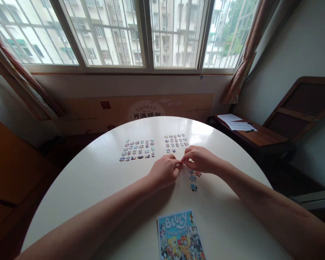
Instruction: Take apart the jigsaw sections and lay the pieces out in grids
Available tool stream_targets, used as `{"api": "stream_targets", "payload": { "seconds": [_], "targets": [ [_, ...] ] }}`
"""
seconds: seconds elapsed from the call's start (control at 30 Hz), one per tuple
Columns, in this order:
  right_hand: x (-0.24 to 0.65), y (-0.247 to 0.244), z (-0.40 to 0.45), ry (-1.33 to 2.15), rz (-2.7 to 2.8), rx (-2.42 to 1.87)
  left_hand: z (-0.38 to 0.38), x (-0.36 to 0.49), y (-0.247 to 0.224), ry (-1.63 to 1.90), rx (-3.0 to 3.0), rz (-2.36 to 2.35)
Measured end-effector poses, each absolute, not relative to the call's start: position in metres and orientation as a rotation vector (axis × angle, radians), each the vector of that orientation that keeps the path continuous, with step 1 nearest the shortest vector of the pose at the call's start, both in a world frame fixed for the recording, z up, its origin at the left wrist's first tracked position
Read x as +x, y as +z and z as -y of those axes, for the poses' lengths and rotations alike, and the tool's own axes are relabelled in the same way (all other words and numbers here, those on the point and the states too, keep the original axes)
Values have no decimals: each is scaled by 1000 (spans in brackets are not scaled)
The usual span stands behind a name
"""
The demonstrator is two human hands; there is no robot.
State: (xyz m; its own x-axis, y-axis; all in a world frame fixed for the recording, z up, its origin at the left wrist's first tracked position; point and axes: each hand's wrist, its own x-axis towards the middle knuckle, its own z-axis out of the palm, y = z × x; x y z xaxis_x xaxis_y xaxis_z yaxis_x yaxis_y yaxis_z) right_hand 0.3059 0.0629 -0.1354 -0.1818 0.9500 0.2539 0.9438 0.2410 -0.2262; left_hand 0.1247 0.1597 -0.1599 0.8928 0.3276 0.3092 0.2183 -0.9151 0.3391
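My left hand [165, 169] and my right hand [200, 159] meet fingertip to fingertip above the white table. Both are closed in a pinch; whatever sits between the fingertips is too small and covered to make out. Just below my right hand lie several loose jigsaw pieces, among them a red piece [198, 173] and a blue piece [194, 187]. Beyond my hands, more jigsaw pieces are laid out apart in rows: a left group [135, 147] and a right group [175, 141]. My right hand partly covers the area beside the right group.
A blue picture card [178, 234] with "Bluey" lettering lies on the round white table [97, 187] near its front edge. Behind the table stand a printed board [83, 108] and barred windows. To the right, a wooden chair [276, 133] bears papers [241, 126] and a pen.
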Motion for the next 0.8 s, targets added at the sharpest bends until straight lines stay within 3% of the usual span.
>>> {"api": "stream_targets", "payload": {
  "seconds": [0.47,0.8],
  "targets": [
    [320,-144,-67,61,2089,-1665,-160,121,-156,566,2862,-456],
    [326,-151,-75,-59,2038,-1790,-156,118,-147,300,3161,-470]
  ]
}}
